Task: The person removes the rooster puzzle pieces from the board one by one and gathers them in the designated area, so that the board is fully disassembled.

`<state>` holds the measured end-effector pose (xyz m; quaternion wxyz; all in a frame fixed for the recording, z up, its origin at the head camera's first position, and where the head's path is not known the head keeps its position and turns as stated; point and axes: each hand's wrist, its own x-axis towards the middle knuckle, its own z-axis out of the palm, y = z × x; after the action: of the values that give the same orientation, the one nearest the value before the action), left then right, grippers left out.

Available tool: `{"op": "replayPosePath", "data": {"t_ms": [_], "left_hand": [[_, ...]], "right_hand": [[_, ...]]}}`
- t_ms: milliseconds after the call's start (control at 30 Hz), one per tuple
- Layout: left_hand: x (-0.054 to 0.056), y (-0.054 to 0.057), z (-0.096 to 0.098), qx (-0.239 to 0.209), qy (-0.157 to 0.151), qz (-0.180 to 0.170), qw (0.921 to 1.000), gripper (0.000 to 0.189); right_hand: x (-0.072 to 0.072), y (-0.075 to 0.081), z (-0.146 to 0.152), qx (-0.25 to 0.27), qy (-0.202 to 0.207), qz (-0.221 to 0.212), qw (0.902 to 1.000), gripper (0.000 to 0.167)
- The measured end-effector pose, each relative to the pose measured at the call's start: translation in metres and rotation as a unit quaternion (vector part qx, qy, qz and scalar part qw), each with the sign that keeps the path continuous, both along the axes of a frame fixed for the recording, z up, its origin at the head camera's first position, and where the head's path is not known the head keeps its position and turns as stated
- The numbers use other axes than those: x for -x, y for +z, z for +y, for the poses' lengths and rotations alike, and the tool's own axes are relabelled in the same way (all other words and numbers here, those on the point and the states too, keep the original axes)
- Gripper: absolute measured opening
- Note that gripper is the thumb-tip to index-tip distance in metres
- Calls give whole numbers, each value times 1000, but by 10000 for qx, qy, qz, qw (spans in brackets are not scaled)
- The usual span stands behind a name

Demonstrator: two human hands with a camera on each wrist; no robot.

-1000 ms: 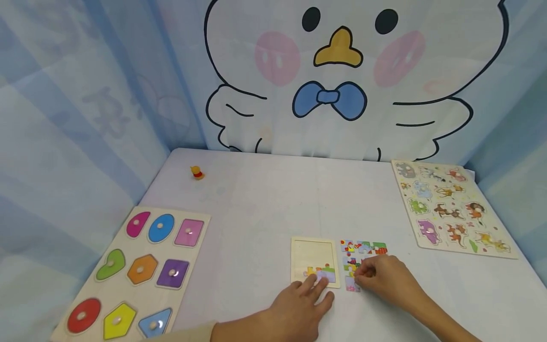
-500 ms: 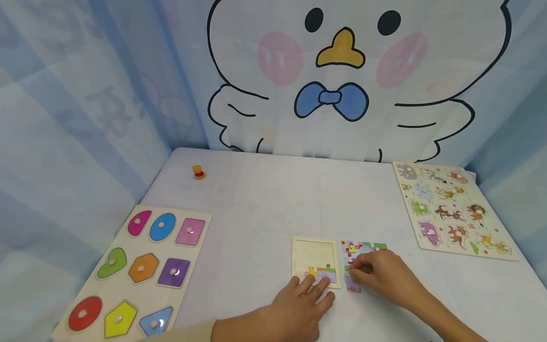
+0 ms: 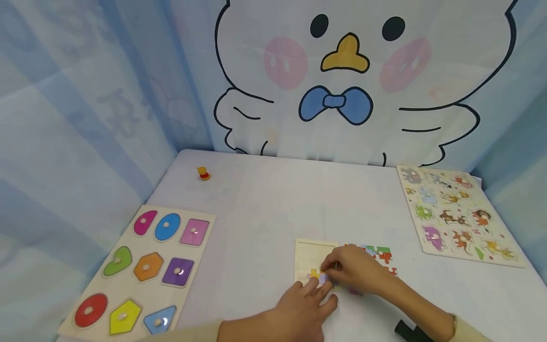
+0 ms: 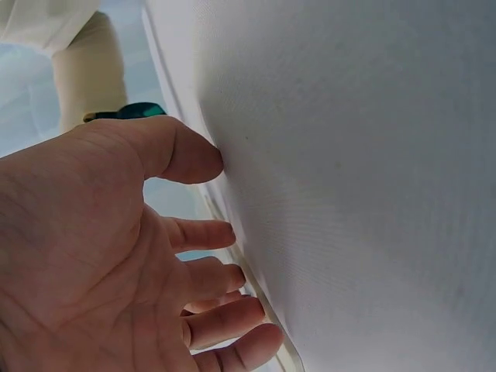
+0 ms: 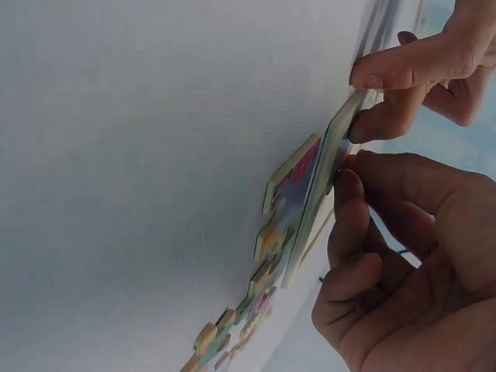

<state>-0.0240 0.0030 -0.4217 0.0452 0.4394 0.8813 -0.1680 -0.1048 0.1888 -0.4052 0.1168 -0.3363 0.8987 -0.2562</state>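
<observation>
A small square wooden puzzle tray [image 3: 306, 254] lies on the white table, with a few joined jigsaw pieces [image 3: 314, 275] along its near side. My left hand [image 3: 304, 308] rests at the tray's near edge, fingers spread and loosely bent. Over the tray's right part, my right hand [image 3: 358, 269] pinches a jigsaw piece between thumb and forefinger; in the right wrist view only an orange sliver [image 5: 351, 161] of it shows. Loose jigsaw pieces [image 3: 383, 254] lie right of the tray, partly hidden by the right hand. The left wrist view shows the left palm [image 4: 85, 248] and fingertips by the tray's edge.
At the left lies a board [image 3: 188, 251] of knobbed coloured shapes. An animal puzzle board [image 3: 445, 253] sits at the far right. A small yellow and red toy figure [image 3: 203, 174] stands at the back left. Below the right forearm is a black object [image 3: 412, 332].
My right hand has moved left from the loose pieces to over the tray, carrying a jigsaw piece. The left hand has stayed at the tray's edge. The head view has shifted slightly.
</observation>
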Motion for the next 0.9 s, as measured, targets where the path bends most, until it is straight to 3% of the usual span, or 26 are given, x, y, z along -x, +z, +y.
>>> {"op": "replayPosePath", "data": {"t_ms": [300,467,567,900], "left_hand": [[1,0,5,61,-17,-106,9999,68],[5,3,7,141,3,-454,9989,67],[7,5,6,69,54,-655,9978,66],[9,7,1,-398,-96,-663,9970,49]], "right_hand": [[1,-1,-2,36,-73,14,10000,11],[2,-2,-3,155,-175,-267,9994,10],[3,-3,-4,255,-208,-427,9985,10],[4,-7,-8,407,-257,-761,9959,14]]}}
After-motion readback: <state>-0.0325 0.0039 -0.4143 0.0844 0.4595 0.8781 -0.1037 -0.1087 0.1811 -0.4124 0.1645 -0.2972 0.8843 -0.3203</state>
